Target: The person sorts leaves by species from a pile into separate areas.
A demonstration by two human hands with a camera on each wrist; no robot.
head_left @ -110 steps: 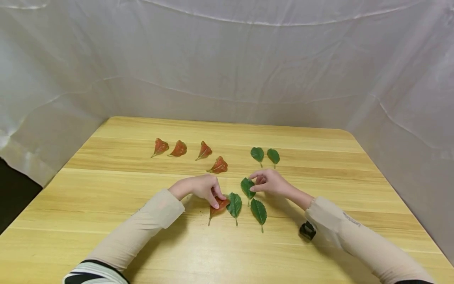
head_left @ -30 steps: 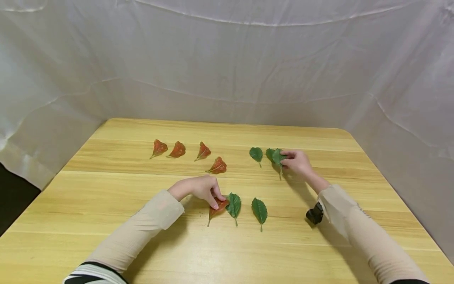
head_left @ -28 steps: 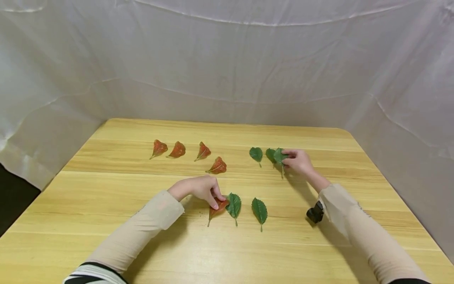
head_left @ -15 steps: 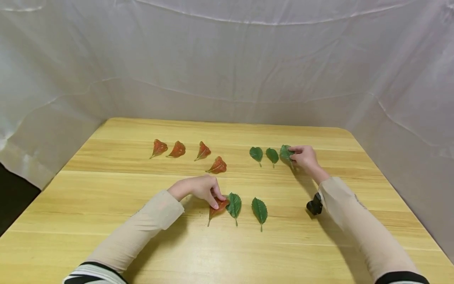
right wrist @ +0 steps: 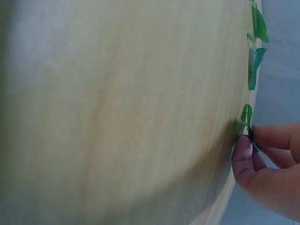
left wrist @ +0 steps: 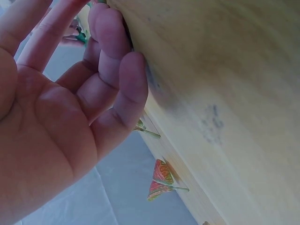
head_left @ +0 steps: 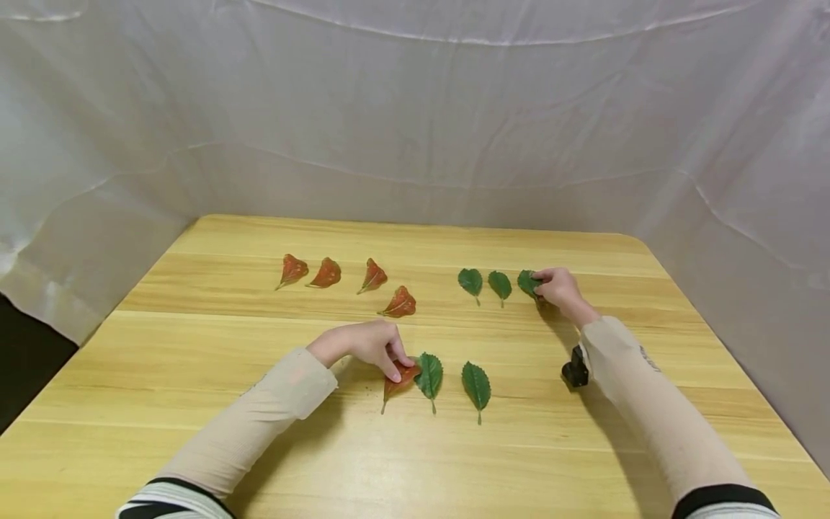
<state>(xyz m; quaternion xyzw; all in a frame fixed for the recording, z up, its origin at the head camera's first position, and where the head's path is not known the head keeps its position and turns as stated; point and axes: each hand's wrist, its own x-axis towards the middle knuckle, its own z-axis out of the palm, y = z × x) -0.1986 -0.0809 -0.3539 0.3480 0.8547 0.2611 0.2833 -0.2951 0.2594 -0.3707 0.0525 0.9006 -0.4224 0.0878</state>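
My right hand [head_left: 560, 290] pinches a green leaf [head_left: 527, 282] between thumb and index finger at the right end of the back row. In the right wrist view the leaf [right wrist: 247, 114] stands up from the tabletop by my fingertips. Two more green leaves [head_left: 470, 280] [head_left: 500, 285] lie to its left. At the middle front, my left hand [head_left: 371, 346] holds a red leaf [head_left: 397, 382] at its upper part, thumb on top. This red leaf's edge meets a serrated green leaf [head_left: 429, 375]. Another green leaf [head_left: 476, 384] lies apart to the right.
Three red leaves [head_left: 294, 270] [head_left: 325, 273] [head_left: 372, 275] form a row at the back left. A fourth red leaf [head_left: 400, 302] lies nearer, beyond my left hand. The wooden table [head_left: 194, 360] is enclosed by a pale cloth curtain [head_left: 415, 130]. A black device [head_left: 575, 369] hangs under my right wrist.
My right hand has carried the green leaf from the middle to the back right, past the two green leaves there, and lowered it. The left hand has stayed on the red leaf.
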